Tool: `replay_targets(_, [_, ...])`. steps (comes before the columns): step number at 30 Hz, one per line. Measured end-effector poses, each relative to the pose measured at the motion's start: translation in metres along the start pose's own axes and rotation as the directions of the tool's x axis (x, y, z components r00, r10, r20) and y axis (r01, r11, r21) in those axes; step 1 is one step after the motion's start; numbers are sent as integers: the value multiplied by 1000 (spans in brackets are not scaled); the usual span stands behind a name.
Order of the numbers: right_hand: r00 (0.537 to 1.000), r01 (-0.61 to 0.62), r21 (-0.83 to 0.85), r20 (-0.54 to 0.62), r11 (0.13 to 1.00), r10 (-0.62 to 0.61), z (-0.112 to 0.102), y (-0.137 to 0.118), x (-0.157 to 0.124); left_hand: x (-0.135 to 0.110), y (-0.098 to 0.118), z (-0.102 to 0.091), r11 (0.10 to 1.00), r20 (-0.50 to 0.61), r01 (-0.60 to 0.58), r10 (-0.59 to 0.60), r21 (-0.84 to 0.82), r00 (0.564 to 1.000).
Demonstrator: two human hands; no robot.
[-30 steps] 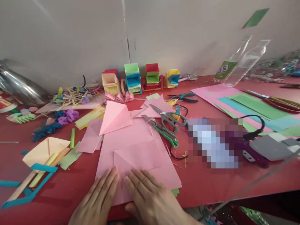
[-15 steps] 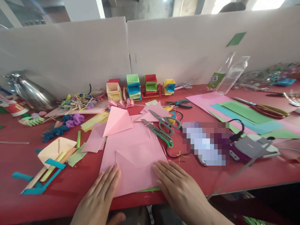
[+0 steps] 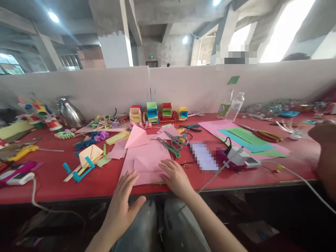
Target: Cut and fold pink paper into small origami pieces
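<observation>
Red table (image 3: 105, 181): at 12 o'clock from the lap (image 3: 140, 229), pink sheet (image 3: 141, 150), left hand (image 3: 122, 201) at its 7 o'clock, right hand (image 3: 179, 179) at its 4, now parted, both outspread, gripping nothing, leaving the smaller pink paper (image 3: 148, 165) uncovered, so smoothing appears paused.

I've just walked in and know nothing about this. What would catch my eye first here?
Probably the left hand and right hand, on either side of the pink paper near the front edge of the red table. Next might come the row of colourful boxes at the back, before the pale partition. The shiny jug to their left also stands out.
</observation>
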State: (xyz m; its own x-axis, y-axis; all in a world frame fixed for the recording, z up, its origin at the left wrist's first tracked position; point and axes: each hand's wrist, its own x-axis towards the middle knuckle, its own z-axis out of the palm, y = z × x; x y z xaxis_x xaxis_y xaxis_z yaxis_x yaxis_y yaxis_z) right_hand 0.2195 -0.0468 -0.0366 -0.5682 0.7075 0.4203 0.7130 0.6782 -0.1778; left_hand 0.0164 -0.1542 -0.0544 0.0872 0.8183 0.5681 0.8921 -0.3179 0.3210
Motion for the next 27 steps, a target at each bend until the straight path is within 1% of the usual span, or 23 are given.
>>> replay_targets(1, [991,37,-66,129,997,-28,-3,1,6,0,4,-5,999,-6,9,-9,-38,1000])
replay_targets(2, [982,68,-90,184,994,-51,-6,1,12,1,7,-9,997,0,22,-22,-73,1000])
replay_targets(4, [962,138,-126,253,982,-102,-12,0,21,4,9,-17,988,33,66,-62,-140,998])
replay_targets(6, [943,196,-182,304,963,-135,-16,-1,26,10,9,-20,971,92,134,-117,-198,989])
replay_targets(8, [925,262,-225,335,938,-178,-18,-3,28,19,10,-18,949,148,178,-142,-262,979])
replay_targets(10, [912,308,-258,353,916,-207,-18,-4,30,30,13,-11,918,225,225,-156,-327,962])
replay_targets(13, [906,328,-286,366,901,-213,-17,-6,31,47,19,2,876,338,281,-147,-393,929])
replay_targets(17, [914,298,-297,364,907,-181,-16,-11,32,68,21,19,819,430,293,-63,-493,901])
replay_targets(20, [928,252,-293,343,922,-144,-14,-11,34,78,15,26,783,440,296,-32,-547,898])
replay_targets(21, [935,230,-289,330,930,-128,-13,-11,35,80,12,27,768,421,306,-53,-562,905])
replay_targets(23, [954,166,-274,288,947,-84,-11,-9,38,83,7,28,710,379,356,-134,-608,916])
replay_targets(25, [975,75,-250,222,965,-18,-9,-6,40,86,2,29,623,359,422,-232,-658,904])
replay_targets(27, [988,-26,-203,142,979,55,-6,-6,43,92,-1,32,546,361,482,-320,-686,876])
